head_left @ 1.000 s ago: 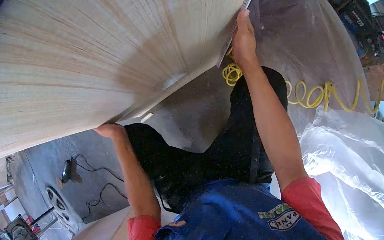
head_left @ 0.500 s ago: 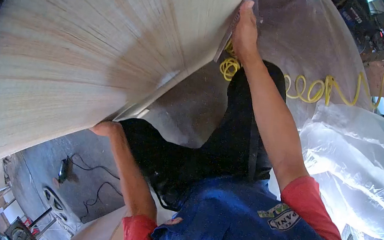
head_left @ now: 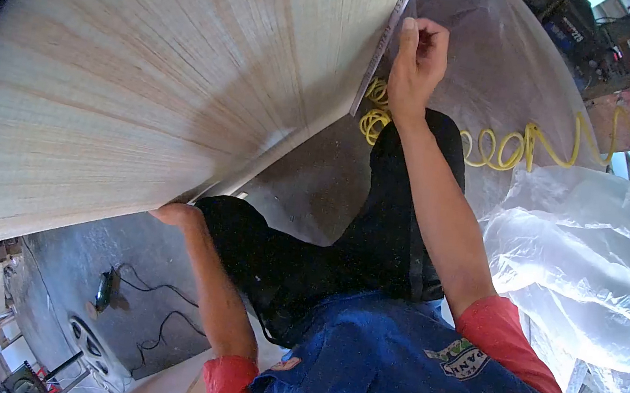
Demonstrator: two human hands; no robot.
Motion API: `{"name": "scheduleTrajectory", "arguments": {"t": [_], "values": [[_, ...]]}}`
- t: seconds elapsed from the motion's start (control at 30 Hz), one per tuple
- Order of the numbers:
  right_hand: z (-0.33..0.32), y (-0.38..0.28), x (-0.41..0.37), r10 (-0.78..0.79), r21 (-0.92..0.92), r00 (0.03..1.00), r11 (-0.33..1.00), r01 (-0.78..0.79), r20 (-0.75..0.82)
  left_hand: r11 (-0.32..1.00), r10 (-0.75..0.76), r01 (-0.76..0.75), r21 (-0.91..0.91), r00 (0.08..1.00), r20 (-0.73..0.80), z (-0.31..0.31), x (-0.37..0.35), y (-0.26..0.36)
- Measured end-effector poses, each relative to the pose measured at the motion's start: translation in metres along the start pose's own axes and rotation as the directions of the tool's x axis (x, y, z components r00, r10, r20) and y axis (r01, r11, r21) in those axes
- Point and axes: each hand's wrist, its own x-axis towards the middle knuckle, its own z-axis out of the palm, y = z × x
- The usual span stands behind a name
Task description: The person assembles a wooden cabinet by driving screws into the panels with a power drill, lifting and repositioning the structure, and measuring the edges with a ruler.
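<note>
A large pale wood-grain panel [head_left: 153,96] fills the upper left of the head view, standing tilted in front of me. My left hand [head_left: 179,215] is closed around its lower edge, beside my left knee; the fingertips are hidden behind the panel. Off the panel's right side, my right hand [head_left: 419,71] is raised with nothing in it, thumb up and fingers loosely curled, a gap between them. Small dark print runs along the narrow right edge [head_left: 382,46] of the panel, just left of that hand.
A coiled yellow air hose [head_left: 529,145] stretches to the right. Clear plastic sheeting [head_left: 586,256] hangs at the right. A corded power tool [head_left: 104,292] lies on the grey floor at lower left, near a wheel-like disc [head_left: 90,343]. Dark equipment [head_left: 575,32] stands at upper right.
My right hand has let go of the panel's right edge and moved slightly right and down, its fingers curling. My left hand keeps its hold; the panel has shifted slightly.
</note>
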Motion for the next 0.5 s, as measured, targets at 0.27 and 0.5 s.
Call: {"name": "scheduleTrajectory", "arguments": {"t": [0.27, 0.5], "values": [[0.001, -0.018, -0.014, 0.049, -0.350, 0.991, 0.937, -0.002, 0.127, 0.996, -0.054, 0.059, -0.073, 0.996, 0.070, -0.006, 0.002, -0.005], [0.015, -0.022, -0.008, 0.367, -0.072, 0.908, 0.930, -0.360, 0.203, 0.997, -0.071, 0.073, -0.013, 0.994, 0.078, -0.008, 0.001, -0.001]]}}
